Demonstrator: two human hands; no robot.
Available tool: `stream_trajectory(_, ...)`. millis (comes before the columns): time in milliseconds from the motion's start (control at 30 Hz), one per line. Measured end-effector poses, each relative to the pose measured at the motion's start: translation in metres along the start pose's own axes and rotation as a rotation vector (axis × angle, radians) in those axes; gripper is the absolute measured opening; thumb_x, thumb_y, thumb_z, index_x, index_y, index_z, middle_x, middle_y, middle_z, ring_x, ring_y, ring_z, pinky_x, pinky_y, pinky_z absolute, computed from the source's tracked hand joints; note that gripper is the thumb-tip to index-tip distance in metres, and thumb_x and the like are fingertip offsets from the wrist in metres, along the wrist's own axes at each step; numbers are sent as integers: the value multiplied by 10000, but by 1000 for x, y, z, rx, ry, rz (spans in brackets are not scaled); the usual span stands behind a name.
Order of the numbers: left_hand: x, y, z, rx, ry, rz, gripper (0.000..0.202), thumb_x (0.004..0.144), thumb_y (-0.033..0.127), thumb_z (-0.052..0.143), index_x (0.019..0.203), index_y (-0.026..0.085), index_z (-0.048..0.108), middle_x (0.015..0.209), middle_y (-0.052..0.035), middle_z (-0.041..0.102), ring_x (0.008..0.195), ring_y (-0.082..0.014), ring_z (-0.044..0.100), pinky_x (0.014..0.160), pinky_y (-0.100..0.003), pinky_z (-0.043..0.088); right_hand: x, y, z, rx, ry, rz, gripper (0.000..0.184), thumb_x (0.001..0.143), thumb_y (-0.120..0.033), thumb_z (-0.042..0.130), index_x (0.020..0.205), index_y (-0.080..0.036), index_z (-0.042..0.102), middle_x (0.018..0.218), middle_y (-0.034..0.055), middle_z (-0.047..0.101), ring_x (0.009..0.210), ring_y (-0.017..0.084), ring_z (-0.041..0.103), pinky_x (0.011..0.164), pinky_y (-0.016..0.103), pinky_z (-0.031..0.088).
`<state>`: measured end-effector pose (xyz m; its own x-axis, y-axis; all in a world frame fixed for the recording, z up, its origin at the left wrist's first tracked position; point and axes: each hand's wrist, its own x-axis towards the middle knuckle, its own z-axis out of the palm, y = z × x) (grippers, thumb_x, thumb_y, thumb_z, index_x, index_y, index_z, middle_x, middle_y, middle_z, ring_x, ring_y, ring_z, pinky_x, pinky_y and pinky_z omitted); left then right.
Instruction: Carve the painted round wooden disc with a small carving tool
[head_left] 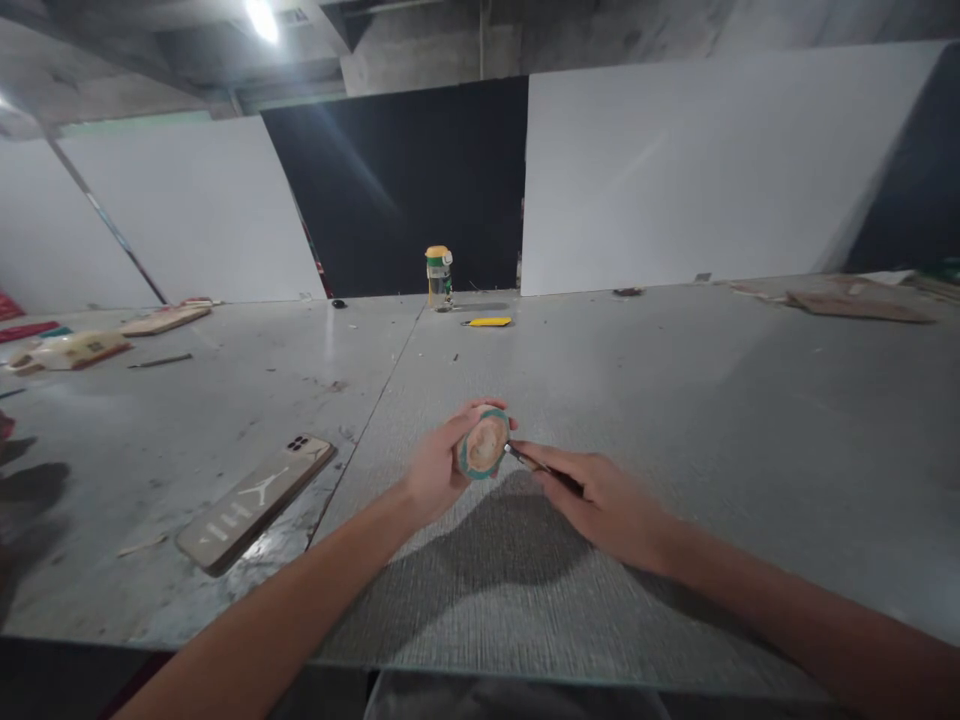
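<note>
A small round piece (486,443) with a teal rim and a pinkish-beige, uneven face is gripped in my left hand (437,468), its face turned up towards me. Fingers wrap around its far and left sides. My right hand (611,505) pinches a slim, dark-handled carving tool (536,463). Its shiny metal tip is at the right edge of the round piece and seems to touch it. Both hands are held above the grey tabletop (675,420), casting a shadow below. The exact shape of the tool's tip is too small to make out.
A phone in a printed case (259,500) lies left of my forearm. Farther back are a yellow utility knife (489,322) and a yellow-topped cup (439,275). A plastic bag (71,350) and a thin stick-like tool (160,361) lie left; flat boards (859,305) lie right.
</note>
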<state>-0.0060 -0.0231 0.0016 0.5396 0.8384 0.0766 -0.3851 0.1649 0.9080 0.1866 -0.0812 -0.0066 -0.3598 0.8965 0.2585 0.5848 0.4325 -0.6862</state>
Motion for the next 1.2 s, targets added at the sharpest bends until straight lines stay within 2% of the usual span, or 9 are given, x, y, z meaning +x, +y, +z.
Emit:
stream_trajectory(33, 0, 0, 0, 8, 1, -1, 343, 821, 403, 534, 1062, 161, 566, 985, -95, 628, 773, -161, 564, 559, -233, 412, 0, 0, 1, -10, -5, 19, 391, 962, -307, 400, 1318, -235, 545, 1005, 84, 702, 841, 222, 644, 719, 336, 470)
stream_trajectory(100, 0, 0, 1, 27, -4, -3, 362, 816, 424, 543, 1068, 164, 557, 987, -94, 625, 777, -159, 562, 562, -230, 406, -1, 0, 2, -17, -11, 69, 386, 972, -320, 371, 1317, -219, 509, 774, 43, 665, 603, 174, 578, 550, 280, 412)
stream_trajectory(167, -1, -1, 2, 62, -12, 3, 380, 814, 448, 547, 1068, 165, 555, 990, -94, 621, 757, -151, 555, 566, -230, 405, -1, 0, 3, 14, -6, 105, 343, 975, -318, 354, 1269, -203, 488, 660, 2, 580, 522, 150, 503, 489, 256, 345)
stream_trajectory(333, -1, -3, 2, 217, -16, 9, 396, 826, 497, 547, 1042, 165, 563, 937, -82, 612, 723, -140, 547, 587, -232, 398, -2, 1, 4, 61, -28, 123, 168, 962, -276, 363, 1062, -210, 479, 677, -2, 557, 570, 147, 509, 525, 258, 350)
stream_trajectory(433, -1, -5, -1, 287, -44, 77, 348, 853, 481, 533, 1007, 172, 572, 902, -63, 606, 760, -141, 549, 661, -247, 409, -2, 0, 3, 36, -65, 124, 146, 953, -260, 368, 1009, -212, 494, 666, -2, 577, 563, 146, 518, 526, 258, 349)
stream_trajectory(633, -1, -7, -5, 395, -75, 145, 340, 886, 478, 483, 1015, 172, 555, 880, -48, 591, 757, -141, 537, 683, -260, 395, 1, -5, 1, -47, -60, 96, 227, 921, -251, 422, 1067, -218, 593, 664, 8, 629, 525, 147, 531, 508, 257, 341)
stream_trajectory(867, -8, -6, 2, 477, -53, 243, 336, 906, 481, 436, 1027, 183, 535, 919, -52, 571, 788, -143, 510, 709, -261, 397, 0, -9, 3, 2, -87, 132, 179, 941, -276, 410, 1019, -207, 555, 638, -3, 584, 545, 147, 529, 518, 252, 361)
stream_trajectory(967, -8, -10, 1, 457, -40, 263, 347, 905, 492, 432, 1023, 185, 540, 928, -60, 572, 779, -143, 510, 693, -257, 409, -1, -11, 4, 5, -71, 120, 140, 930, -240, 415, 971, -202, 543, 634, -11, 559, 537, 137, 500, 521, 249, 358)
stream_trajectory(1200, -5, -13, 1, 259, 5, 155, 396, 866, 551, 455, 1003, 186, 526, 898, -65, 587, 676, -140, 556, 535, -233, 456, -4, -11, 8, 129, -62, 116, 109, 935, -245, 409, 952, -224, 514, 619, -40, 500, 514, 116, 446, 492, 222, 335)
